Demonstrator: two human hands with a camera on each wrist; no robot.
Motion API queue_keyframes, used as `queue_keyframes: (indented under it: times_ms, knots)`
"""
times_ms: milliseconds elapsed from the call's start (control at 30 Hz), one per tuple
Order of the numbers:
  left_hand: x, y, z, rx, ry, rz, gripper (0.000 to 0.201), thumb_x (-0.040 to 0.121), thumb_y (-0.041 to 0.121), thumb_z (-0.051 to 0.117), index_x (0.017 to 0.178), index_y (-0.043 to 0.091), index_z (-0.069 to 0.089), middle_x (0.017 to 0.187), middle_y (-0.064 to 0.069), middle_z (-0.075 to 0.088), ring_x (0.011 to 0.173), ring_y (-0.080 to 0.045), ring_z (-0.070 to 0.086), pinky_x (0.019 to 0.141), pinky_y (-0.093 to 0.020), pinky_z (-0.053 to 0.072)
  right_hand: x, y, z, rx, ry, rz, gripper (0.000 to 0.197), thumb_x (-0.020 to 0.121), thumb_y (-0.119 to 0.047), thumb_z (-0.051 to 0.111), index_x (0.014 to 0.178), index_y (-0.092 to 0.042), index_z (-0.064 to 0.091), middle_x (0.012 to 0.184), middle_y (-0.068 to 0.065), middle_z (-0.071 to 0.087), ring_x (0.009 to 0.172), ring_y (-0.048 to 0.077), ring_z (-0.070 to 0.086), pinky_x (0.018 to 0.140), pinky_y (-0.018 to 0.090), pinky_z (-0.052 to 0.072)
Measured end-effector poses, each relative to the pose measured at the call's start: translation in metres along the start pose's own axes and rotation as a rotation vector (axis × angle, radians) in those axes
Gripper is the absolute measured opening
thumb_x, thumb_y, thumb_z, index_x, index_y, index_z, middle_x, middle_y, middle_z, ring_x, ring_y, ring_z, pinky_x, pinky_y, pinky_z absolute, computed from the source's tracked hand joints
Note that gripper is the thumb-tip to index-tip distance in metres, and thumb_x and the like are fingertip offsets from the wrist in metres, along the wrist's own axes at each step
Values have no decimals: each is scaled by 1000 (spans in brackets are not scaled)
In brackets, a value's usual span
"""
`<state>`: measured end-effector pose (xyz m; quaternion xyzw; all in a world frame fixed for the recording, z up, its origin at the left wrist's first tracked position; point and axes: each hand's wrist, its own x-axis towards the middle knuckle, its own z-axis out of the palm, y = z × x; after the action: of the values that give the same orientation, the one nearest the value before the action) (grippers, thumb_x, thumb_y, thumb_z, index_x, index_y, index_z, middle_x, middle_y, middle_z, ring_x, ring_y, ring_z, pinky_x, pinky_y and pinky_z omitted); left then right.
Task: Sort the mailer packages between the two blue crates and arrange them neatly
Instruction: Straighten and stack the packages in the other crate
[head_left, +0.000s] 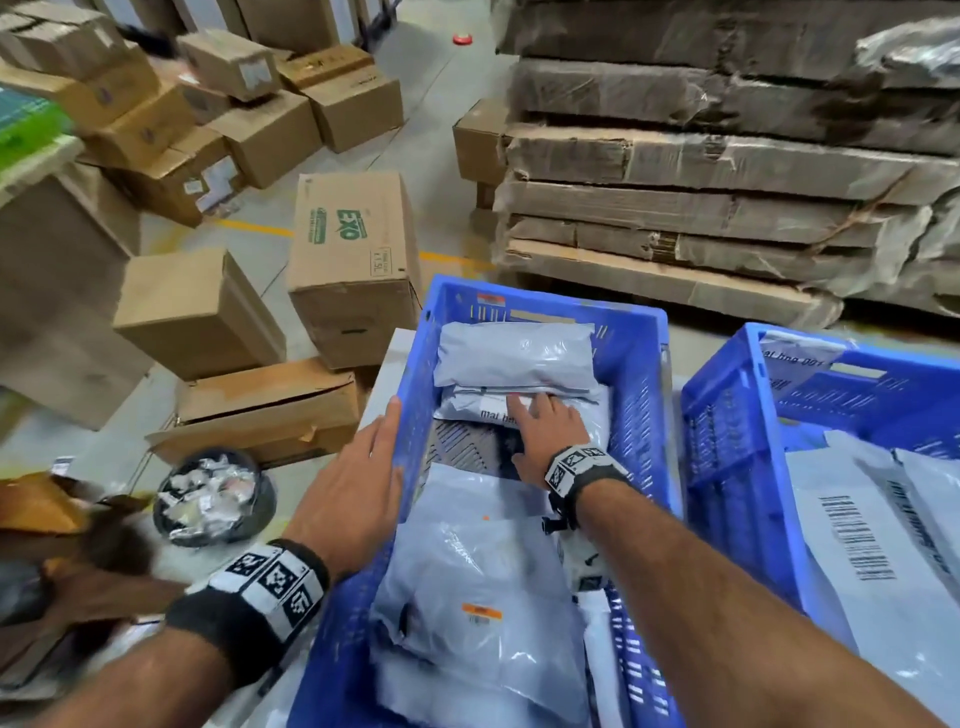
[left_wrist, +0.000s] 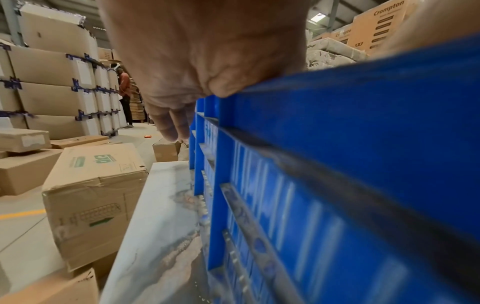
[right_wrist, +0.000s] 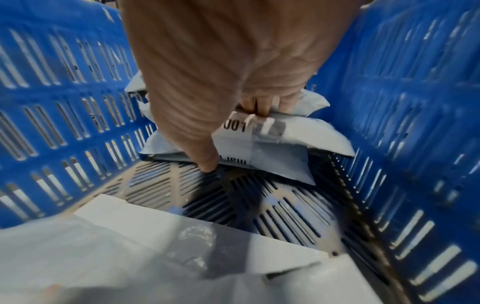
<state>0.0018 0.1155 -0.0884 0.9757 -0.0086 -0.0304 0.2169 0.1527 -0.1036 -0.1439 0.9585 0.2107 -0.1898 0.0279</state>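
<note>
Two blue crates stand side by side. The left crate (head_left: 545, 299) holds grey mailers: one (head_left: 514, 353) lies at the far end on top of a labelled mailer (head_left: 478, 408), and several more (head_left: 478, 571) are piled at the near end. My right hand (head_left: 545, 431) reaches into this crate. Its fingers lie flat on the labelled mailer (right_wrist: 285, 139), and the thumb touches the slatted crate floor (right_wrist: 259, 195) at the mailer's near edge. My left hand (head_left: 358, 467) rests with straight fingers on the crate's left rim (left_wrist: 337, 92). The right crate (head_left: 727, 415) holds white mailers (head_left: 857, 545) with barcodes.
Cardboard boxes crowd the floor to the left, among them an EXO box (head_left: 353, 260). Flattened cardboard is stacked on a pallet (head_left: 727, 182) behind the crates. A black bin of scraps (head_left: 213, 493) sits lower left. The crates stand on a pale table (left_wrist: 161, 226). A person (left_wrist: 124, 92) stands far off.
</note>
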Motion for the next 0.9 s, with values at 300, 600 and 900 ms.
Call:
queue_keyframes:
  times_ms: [300,600,900]
  knots:
    - [5,-1,5,-59,26,-24,72,96,25,36,162,11,9,141,-10,47,113,-27,49,95,-42,43,10,-5,6,14,16,-211,79,74,-42,69,144,-30,34,122,11,46,111,35,50,96,43,42]
    - [4,-1,8,-53,24,-63,73,97,31,32,162,18,2,136,-5,48,108,-27,51,92,-46,47,0,-11,32,77,-192,-208,85,78,-46,70,152,-34,28,137,12,41,122,35,48,101,44,46]
    - [3,4,5,-56,23,-80,72,98,30,31,162,18,1,130,-4,49,104,-27,51,88,-48,47,-8,-4,20,554,-85,-31,50,90,-46,53,135,-31,38,115,11,65,101,34,63,90,41,51]
